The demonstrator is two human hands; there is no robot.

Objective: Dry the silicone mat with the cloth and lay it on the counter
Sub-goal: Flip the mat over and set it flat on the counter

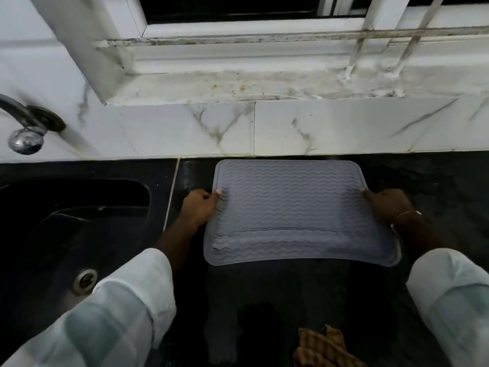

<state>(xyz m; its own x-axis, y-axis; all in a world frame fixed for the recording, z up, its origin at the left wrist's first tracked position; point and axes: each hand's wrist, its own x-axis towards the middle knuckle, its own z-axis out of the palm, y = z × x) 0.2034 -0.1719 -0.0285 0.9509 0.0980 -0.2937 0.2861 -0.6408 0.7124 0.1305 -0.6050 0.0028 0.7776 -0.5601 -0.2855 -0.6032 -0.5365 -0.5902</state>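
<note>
- Cloth point(326, 345), checked brown and yellow, lay crumpled nearest the person and in neither hand. It had probably been put down because both hands were needed elsewhere.
- Sleeves point(119, 313), pale, reached forward on either side.
- Left hand point(198, 207) held the left edge of the mat point(291, 207), thumb on top and fingers curled under, so the grip was clamped on the mat.
- Right hand point(387, 205), with a thin bangle point(406, 213) at the wrist, held the right edge the same way, its grip also clamped on the mat.
- The grey, wavy-ribbed mat was stretched between the two hands over the black tabletop point(436, 176), its far edge just short of the wall. Holding both sides likely kept the floppy sheet taut and square so that it would settle without folding. A crease ran across its near part. Whether the near edge rested on the tabletop could not be told.
- The sink point(53, 234), with its drain point(85, 280), lay to the left, apart from the mat. That placing probably kept the mat clear of any splashes.
- The wall point(330, 128) was of marbled white tiles and rose behind the tabletop.
- The tap point(25, 133) stuck out of the wall above the sink, blurred.
- The sill point(251, 86), stained, ran farthest back under the window.
</note>
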